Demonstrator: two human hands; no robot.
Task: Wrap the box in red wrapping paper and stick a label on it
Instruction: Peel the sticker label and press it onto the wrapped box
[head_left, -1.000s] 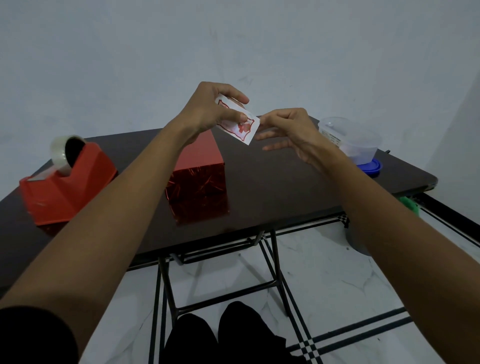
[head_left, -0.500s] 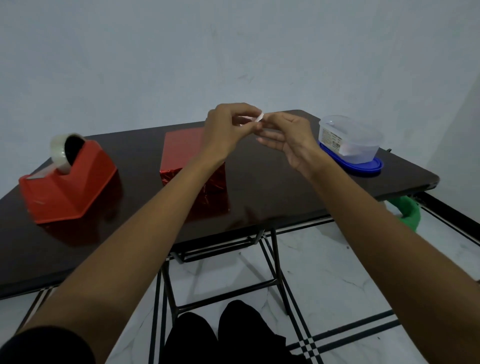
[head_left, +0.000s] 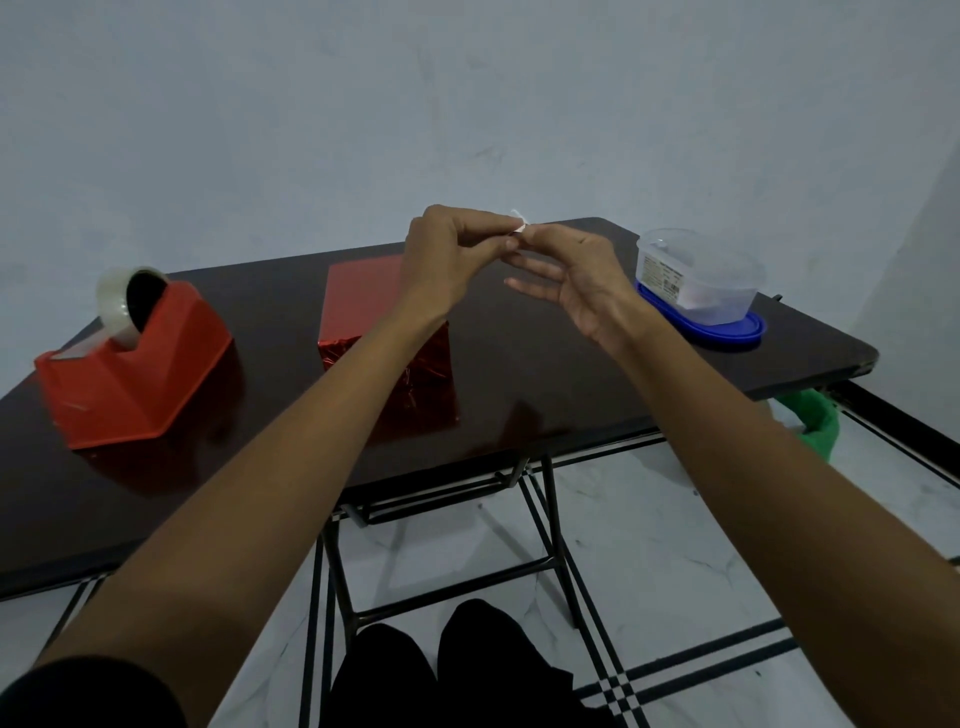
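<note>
A box wrapped in shiny red paper (head_left: 358, 306) stands on the dark table (head_left: 545, 374), partly behind my left forearm. Both hands are raised above the table, just right of the box. My left hand (head_left: 447, 254) pinches a small white label (head_left: 518, 224), seen edge-on between thumb and fingers. My right hand (head_left: 571, 275) meets it at the fingertips, thumb and forefinger on the same label, the other fingers spread. The label's printed face is hidden.
A red tape dispenser (head_left: 130, 364) with a roll of clear tape (head_left: 122, 301) sits at the table's left. A clear plastic tub (head_left: 698, 275) rests on a blue lid (head_left: 727, 330) at the right. A green object (head_left: 815, 421) lies below the table's right edge.
The label was held face-on a second ago and is now edge-on between the fingertips of both hands. The hands have drawn together and sit slightly lower in view.
</note>
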